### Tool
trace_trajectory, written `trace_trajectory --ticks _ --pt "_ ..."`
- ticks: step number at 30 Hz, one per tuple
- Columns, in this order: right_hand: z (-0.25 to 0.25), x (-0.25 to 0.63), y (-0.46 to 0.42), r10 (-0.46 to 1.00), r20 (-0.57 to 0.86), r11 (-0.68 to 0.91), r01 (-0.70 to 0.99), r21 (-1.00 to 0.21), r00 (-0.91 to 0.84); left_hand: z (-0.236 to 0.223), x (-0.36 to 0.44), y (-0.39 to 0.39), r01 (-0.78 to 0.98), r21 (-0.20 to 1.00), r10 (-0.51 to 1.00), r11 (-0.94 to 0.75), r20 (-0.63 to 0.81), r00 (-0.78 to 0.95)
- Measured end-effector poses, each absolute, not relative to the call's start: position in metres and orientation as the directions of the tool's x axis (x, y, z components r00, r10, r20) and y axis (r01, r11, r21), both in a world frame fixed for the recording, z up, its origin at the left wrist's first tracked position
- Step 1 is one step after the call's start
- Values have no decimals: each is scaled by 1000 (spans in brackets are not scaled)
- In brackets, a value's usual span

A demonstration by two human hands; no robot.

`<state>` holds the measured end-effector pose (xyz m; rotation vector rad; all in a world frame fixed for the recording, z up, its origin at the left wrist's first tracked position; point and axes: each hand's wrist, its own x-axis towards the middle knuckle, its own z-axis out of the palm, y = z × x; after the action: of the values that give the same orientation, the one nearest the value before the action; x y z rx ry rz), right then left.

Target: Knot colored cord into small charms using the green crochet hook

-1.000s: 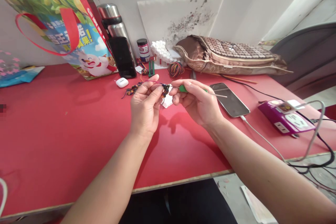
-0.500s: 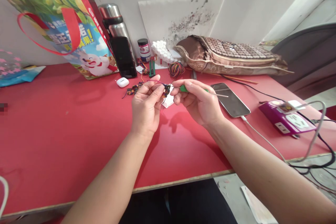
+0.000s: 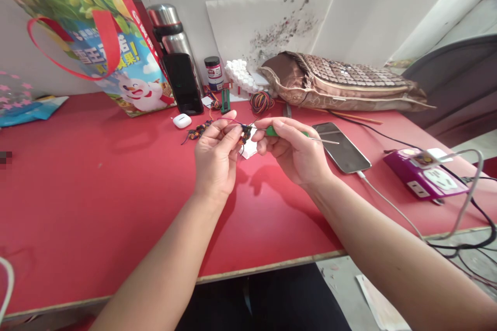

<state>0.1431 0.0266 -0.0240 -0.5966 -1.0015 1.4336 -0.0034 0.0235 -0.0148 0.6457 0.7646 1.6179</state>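
In the middle of the head view, my left hand (image 3: pixel 216 160) pinches a small crocheted piece (image 3: pixel 245 135) of dark multicoloured yarn between thumb and fingers. A thin reddish strand runs over the left fingers. My right hand (image 3: pixel 298 152) is closed around a green-handled crochet hook (image 3: pixel 271 131), its tip at the piece; a thin metal end sticks out behind the hand. How the tip sits in the stitches is too small to tell. Left of my left hand, a knotted multicoloured yarn strip (image 3: pixel 194 132) lies on the table, partly hidden. White paper (image 3: pixel 248 151) lies below the piece.
On the red table (image 3: pixel 116 207), a yarn bundle (image 3: pixel 261 103), a jar (image 3: pixel 214 74) and a white earbud case (image 3: pixel 181 121) lie beyond my hands. A phone (image 3: pixel 342 149) on a cable and a purple power strip (image 3: pixel 425 173) are right. A bag (image 3: pixel 135 62) stands left.
Both hands keep nearly the same pose, with the crochet hook and piece held together. The view has shifted very slightly; nothing was let go.
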Motion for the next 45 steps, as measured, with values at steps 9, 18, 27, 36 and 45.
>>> trace_trajectory --ticks 9,18,27,36,45 --pt "-26 144 27 970 204 113 -494 -862 -135 -17 -4 25 -653 754 987 -75 -36 -156" --pt "-25 144 25 962 221 115 -489 -865 -163 -19 -8 27 -670 742 991 3 -93 -99" --pt "-25 145 27 969 202 97 -534 -840 -142 -18 -3 20 -613 789 997 -48 2 -76" --pt "-22 144 26 961 201 44 -607 -793 -193 -23 -9 26 -651 758 999 -32 13 -34" --pt "-22 145 29 967 194 37 -666 -745 -164 -25 4 18 -688 724 998 -56 44 -35"
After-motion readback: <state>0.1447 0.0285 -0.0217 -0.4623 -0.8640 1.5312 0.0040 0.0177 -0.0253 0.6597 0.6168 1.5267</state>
